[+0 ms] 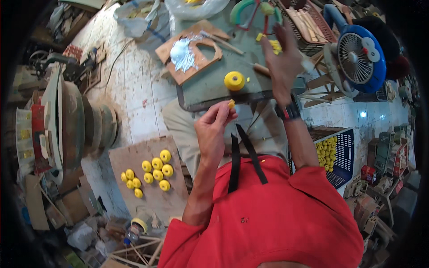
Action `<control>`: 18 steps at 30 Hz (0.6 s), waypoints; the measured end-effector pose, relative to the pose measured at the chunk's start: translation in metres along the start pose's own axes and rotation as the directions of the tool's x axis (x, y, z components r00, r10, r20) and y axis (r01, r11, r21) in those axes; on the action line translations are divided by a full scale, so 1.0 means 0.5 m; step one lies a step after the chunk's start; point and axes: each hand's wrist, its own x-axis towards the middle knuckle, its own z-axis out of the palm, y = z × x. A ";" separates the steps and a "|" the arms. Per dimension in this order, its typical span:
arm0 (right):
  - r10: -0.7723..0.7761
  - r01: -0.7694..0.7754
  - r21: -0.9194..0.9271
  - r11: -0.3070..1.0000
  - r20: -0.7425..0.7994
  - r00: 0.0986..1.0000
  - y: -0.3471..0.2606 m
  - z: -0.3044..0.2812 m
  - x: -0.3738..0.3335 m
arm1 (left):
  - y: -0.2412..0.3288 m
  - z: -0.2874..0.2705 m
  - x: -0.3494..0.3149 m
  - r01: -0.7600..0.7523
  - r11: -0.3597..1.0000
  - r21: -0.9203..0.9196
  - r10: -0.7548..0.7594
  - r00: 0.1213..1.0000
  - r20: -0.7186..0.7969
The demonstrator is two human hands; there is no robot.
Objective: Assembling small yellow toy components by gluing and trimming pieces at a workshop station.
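Note:
My left hand [213,123] is closed just off the table's near edge, thumb and forefinger pinching a small yellow piece [231,104]. My right hand [282,62], blurred by motion, reaches over the table's right side with thumb and fingers apart. It is nearest to some small yellow pieces [275,46], and I see nothing held in it. A yellow rounded wheel-like part [234,81] with a dark centre hole sits by the near edge. White paste [182,54] is spread on a wooden board [178,77], with a thin stick [223,43] lying across that board.
The green table [203,89] also bears a wooden-handled tool [261,69] and a green-and-red curved object [246,18]. Several yellow parts rest on a plywood sheet [129,156] at lower left. A crate [343,156] of yellow parts and a blue fan [361,58] stand right.

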 end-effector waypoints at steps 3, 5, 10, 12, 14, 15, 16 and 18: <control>0.272 -0.325 0.182 0.928 0.263 0.926 -0.059 -0.077 -0.111 | -0.006 -0.005 0.010 0.028 0.991 -0.133 -0.027 1.000 0.012; 0.337 -0.509 0.270 0.817 0.493 0.802 -0.091 -0.105 -0.171 | -0.010 -0.003 0.010 0.036 0.994 -0.107 -0.035 0.999 0.013; 0.374 -0.522 0.213 0.826 0.485 0.790 -0.109 -0.111 -0.218 | -0.014 0.003 0.002 -0.011 0.997 0.078 0.006 0.998 0.061; 0.394 -0.536 0.215 0.816 0.472 0.789 -0.109 -0.113 -0.218 | -0.013 0.004 0.001 -0.001 0.991 0.132 -0.005 0.999 0.049; 0.441 -0.581 0.188 0.792 0.481 0.758 -0.109 -0.117 -0.215 | -0.012 0.009 0.002 -0.025 0.991 0.135 0.016 0.998 0.066; 0.434 -0.576 0.199 0.792 0.480 0.762 -0.109 -0.119 -0.213 | -0.011 0.013 0.002 -0.011 0.988 0.154 0.003 0.999 0.053; 0.510 -0.662 0.260 0.703 0.465 0.724 -0.107 -0.122 -0.210 | -0.010 0.019 0.002 -0.039 0.989 0.143 0.029 0.997 0.076; 0.574 -0.724 0.329 0.607 0.448 0.685 -0.098 -0.129 -0.198 | -0.010 0.037 0.005 -0.139 0.948 0.288 0.123 0.990 0.071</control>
